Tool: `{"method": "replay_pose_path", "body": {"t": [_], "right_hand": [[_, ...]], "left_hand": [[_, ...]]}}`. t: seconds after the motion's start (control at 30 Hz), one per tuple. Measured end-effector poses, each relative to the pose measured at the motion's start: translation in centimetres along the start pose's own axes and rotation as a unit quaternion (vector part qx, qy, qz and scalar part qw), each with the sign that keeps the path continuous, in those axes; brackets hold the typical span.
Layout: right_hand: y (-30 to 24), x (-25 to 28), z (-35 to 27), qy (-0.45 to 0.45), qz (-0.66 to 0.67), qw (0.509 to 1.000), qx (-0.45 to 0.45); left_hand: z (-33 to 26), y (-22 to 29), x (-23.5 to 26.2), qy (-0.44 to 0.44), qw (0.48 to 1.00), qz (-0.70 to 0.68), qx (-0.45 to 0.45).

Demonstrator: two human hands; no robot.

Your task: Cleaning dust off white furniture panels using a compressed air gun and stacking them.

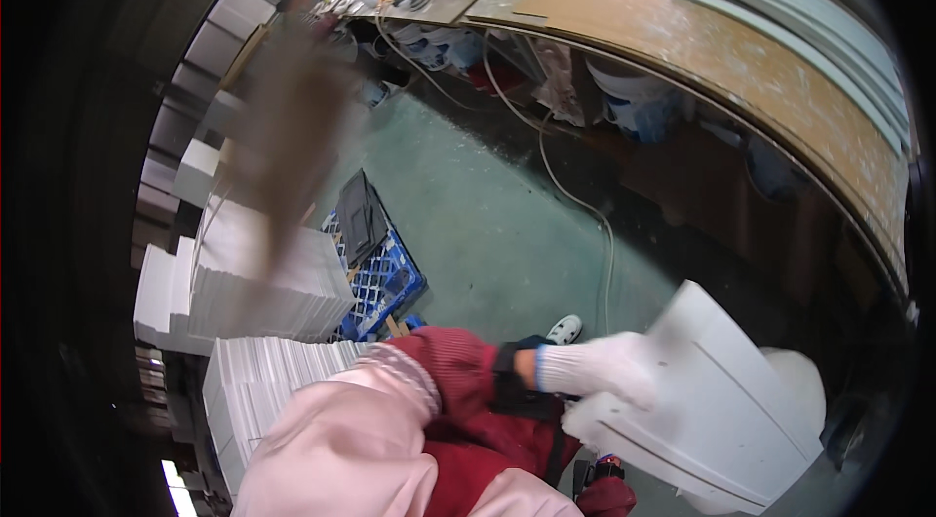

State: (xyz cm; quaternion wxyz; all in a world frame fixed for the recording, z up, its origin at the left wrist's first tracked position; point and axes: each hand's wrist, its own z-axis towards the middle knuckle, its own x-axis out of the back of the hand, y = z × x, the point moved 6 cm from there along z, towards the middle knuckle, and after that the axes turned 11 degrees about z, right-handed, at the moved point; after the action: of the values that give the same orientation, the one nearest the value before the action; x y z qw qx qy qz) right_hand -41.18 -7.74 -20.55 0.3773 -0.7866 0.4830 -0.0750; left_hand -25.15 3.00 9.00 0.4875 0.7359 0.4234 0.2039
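My left hand (609, 369), in a white knit glove with a blue rim at the wrist, reaches across to the right. Its fingers are closed over the near edge of a flat white panel (712, 410) with straight grooves, held tilted above the floor. Of my right arm only a dark red sleeve (606, 496) shows low in the picture; the panel hides the right hand's fingers. A rounded white shape (801, 385) sticks out past the panel's far right edge, and I cannot make out what it is.
Stacked white panels (283, 376) stand at left beside a blue plastic pallet (385, 283) bearing a dark flat piece (361, 215). A long workbench (624, 10) carries white strips (790, 30); buckets (634, 98) and a cable (561, 186) lie below. Another person (292, 5) is far left; a brown blur (292, 137) hangs nearer.
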Motion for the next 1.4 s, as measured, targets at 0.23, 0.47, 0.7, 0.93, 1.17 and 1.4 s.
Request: {"method": "replay_pose_path", "body": {"t": [0.23,0.47,0.7,0.93,1.17,1.4], "right_hand": [[-5.9,-1.5,0.0,-0.150,-0.146,0.977,-0.029],[-18.4,-7.0,-0.9,-0.106,-0.036,0.993,0.035],[-29.3,-26.8,-1.3,-0.230,-0.380,0.865,0.232],[-26.1,-23.7,14.7,-0.065,-0.565,0.817,0.094],[-23.6,-30.5,9.9,-0.229,-0.541,0.808,0.050],[-23.6,-31.0,9.1,-0.342,-0.531,0.772,0.080]], "left_hand": [[-26.0,4.9,9.4,0.373,0.927,0.004,0.049],[-42.9,-6.9,12.3,0.624,0.765,-0.162,0.002],[-47.8,-13.4,14.2,0.704,0.701,-0.109,0.037],[-51.8,-14.6,11.1,0.746,0.641,-0.172,0.060],[-53.9,-17.1,6.3,0.741,0.634,-0.178,0.131],[-54.6,-17.6,3.2,0.762,0.571,-0.262,0.157]]}}
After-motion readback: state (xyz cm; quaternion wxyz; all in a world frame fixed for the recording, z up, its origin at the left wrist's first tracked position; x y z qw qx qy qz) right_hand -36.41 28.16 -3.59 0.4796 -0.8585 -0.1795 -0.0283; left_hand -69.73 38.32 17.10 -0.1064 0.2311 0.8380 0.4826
